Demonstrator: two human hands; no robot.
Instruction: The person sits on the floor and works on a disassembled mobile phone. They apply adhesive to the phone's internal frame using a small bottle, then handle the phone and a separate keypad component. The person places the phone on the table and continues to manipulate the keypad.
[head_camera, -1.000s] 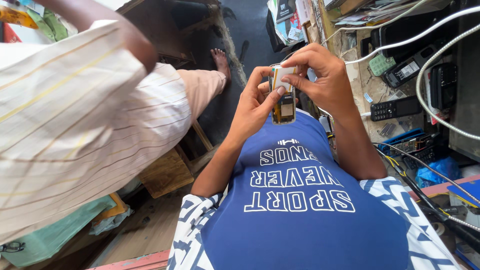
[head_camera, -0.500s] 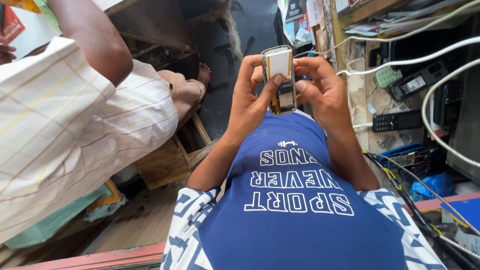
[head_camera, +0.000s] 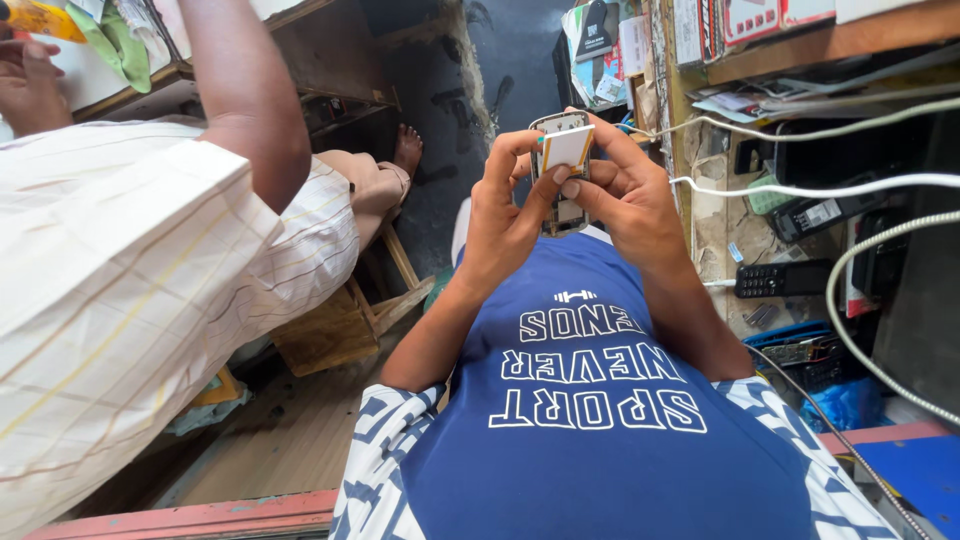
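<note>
Hands, left hand (head_camera: 505, 225), right hand (head_camera: 625, 195), gripping opened phone (head_camera: 562, 170)

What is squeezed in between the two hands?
In the head view, a small opened phone with a white battery sits between the left hand and right hand.

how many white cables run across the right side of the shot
3. One white cable crosses the upper shelf, a second runs below it toward the hands, and a third curves down the right edge. Others may be hidden in the clutter.

Phone (head_camera: 562, 205) lower half hidden behind left hand (head_camera: 500, 215) and right hand (head_camera: 625, 195); co-worker's body cut off at left edge.
</note>
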